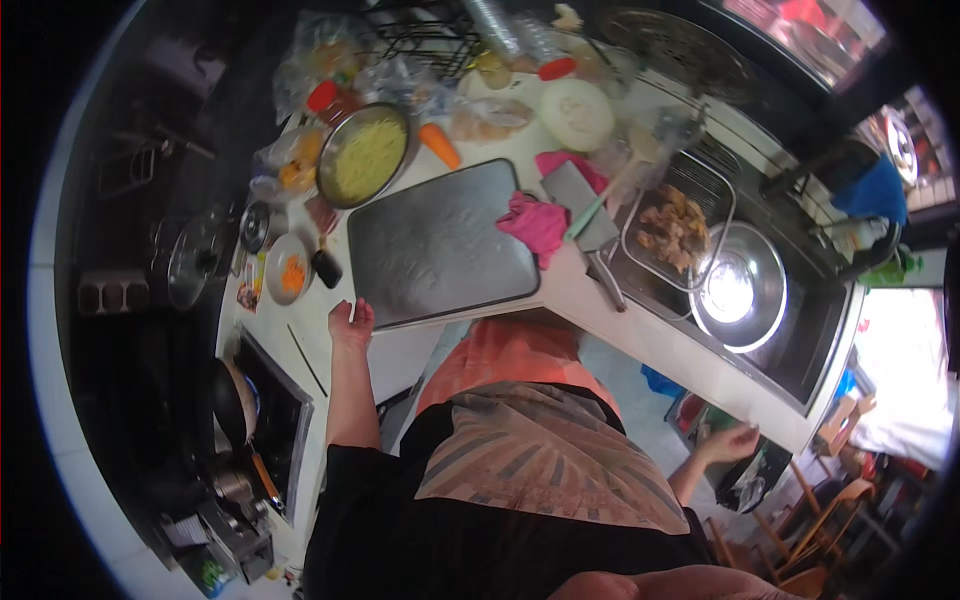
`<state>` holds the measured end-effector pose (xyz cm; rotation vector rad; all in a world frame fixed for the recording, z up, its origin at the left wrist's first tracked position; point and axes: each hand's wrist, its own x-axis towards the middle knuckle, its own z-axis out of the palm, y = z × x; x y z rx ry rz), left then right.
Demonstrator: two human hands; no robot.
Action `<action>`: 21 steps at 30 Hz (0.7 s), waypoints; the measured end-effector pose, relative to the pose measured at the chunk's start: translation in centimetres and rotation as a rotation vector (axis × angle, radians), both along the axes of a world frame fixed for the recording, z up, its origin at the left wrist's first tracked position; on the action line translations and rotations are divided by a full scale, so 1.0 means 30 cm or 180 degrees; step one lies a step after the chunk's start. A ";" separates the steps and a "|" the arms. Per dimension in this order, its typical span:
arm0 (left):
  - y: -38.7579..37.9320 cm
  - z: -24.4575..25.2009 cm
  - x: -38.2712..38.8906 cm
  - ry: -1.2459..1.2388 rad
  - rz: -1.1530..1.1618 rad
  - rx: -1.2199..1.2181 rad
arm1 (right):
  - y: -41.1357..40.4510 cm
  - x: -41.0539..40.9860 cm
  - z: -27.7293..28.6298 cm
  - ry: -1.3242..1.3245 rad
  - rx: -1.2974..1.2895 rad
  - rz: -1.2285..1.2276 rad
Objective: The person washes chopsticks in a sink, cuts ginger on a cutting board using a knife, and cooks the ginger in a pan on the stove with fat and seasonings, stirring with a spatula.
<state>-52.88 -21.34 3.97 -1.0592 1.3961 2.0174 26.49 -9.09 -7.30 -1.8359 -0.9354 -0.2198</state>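
My left hand (352, 321) is at the near left corner of a dark rectangular board (442, 240), its fingers apart and nothing held; whether it touches the board I cannot tell. My right hand (731, 442) hangs below the counter's front edge at the right, fingers partly curled, with no object visible in it. A pink cloth (534, 225) lies over the board's right edge. Beside it are a cleaver (581, 206) and a mint-green-handled spatula (589, 216). Behind the board's left part stands a metal bowl of pale yellow shreds (369, 156), near a carrot (439, 146).
A small bowl (279, 251) holds orange shreds. On the left, a pan (236, 401) sits on the stove over a blue flame. A wire basket of meat (673, 229) and a shiny metal bowl (772, 300) are at the sink. Wooden chairs (825, 517) stand at lower right.
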 end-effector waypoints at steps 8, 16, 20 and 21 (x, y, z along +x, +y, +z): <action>-0.043 -0.114 -0.281 0.2818 -0.2674 -0.1720 | 0.345 -1.160 0.367 -0.0930 -0.1237 0.4111; -0.163 -0.247 -0.466 0.3967 -0.3985 -0.3631 | 0.411 -1.391 0.266 -0.1627 -0.2273 0.2726; -0.164 -0.187 -0.461 0.3609 -0.3946 -0.3401 | 0.464 -1.326 0.187 -0.1219 -0.2122 0.3522; -0.143 -0.162 -0.466 0.3410 -0.3912 -0.3137 | 0.463 -1.322 0.211 -0.1224 -0.2343 0.3490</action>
